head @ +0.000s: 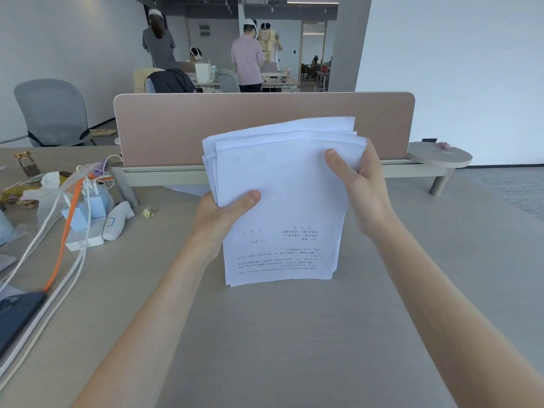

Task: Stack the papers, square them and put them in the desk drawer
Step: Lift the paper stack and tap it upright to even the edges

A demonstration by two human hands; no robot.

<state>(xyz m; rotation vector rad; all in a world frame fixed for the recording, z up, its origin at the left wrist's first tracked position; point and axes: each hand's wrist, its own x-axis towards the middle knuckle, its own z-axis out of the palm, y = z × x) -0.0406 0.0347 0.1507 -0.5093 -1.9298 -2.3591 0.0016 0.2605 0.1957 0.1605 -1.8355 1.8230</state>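
A stack of white printed papers [282,207] stands nearly upright on the grey desk [294,334], its lower edge resting on the desk top. The sheets are uneven at the top, with several corners fanned out. My left hand [226,213] grips the stack's left edge, thumb on the front sheet. My right hand [362,184] holds the upper right edge, thumb across the front. No drawer is in view.
A pink divider panel [265,128] runs behind the papers. At the left lie a power strip with chargers and cables [85,219], a dark phone [17,313], a binder clip [149,212] and clutter. A round shelf [440,156] sits at the right. People stand in the background.
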